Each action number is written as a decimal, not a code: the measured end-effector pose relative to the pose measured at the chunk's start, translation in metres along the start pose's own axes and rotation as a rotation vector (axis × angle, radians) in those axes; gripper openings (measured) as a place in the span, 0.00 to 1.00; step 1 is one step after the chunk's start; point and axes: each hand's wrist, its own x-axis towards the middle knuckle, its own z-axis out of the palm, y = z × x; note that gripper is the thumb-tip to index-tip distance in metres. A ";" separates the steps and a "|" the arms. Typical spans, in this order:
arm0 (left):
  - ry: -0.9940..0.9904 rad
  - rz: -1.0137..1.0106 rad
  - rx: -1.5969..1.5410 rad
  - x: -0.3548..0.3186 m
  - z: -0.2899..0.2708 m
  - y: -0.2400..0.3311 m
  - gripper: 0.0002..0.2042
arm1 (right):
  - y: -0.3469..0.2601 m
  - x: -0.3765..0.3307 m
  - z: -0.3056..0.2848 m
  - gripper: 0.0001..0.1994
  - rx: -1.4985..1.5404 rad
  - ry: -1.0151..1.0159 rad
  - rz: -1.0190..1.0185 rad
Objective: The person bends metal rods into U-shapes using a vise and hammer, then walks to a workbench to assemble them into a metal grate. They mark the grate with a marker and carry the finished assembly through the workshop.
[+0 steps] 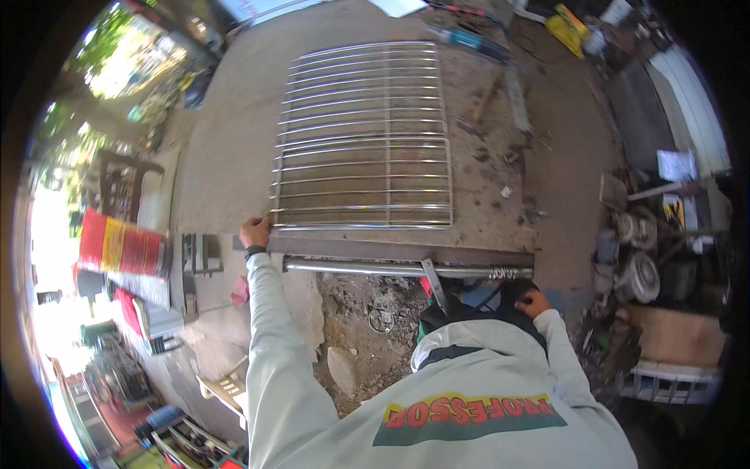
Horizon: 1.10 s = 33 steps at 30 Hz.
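Observation:
A shiny wire rack [388,168] of parallel metal rods lies flat on the brown work table [226,156]. At its near left corner is my left hand [255,232], its fingers closed on the rack's edge. A dark band circles that wrist. My right hand [533,303] is low on the right, against dark cloth by my leg, with its fingers curled. Whatever those fingers may hold is hidden. Between my hands, a metal pipe [367,267] runs along the table's near edge, and a flat metal strip [434,288] slants down from it.
A hammer [488,98], a flat bar [517,98] and a blue-green tool [473,43] lie at the far right of the table. Rubble [367,313] covers the ground below. A red-and-yellow sack [125,246] stands left; wheels and scrap [639,277] crowd the right.

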 end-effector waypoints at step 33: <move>0.740 -0.069 -0.388 -0.119 0.077 0.053 0.25 | 0.049 0.007 -0.013 0.15 -0.186 0.139 0.109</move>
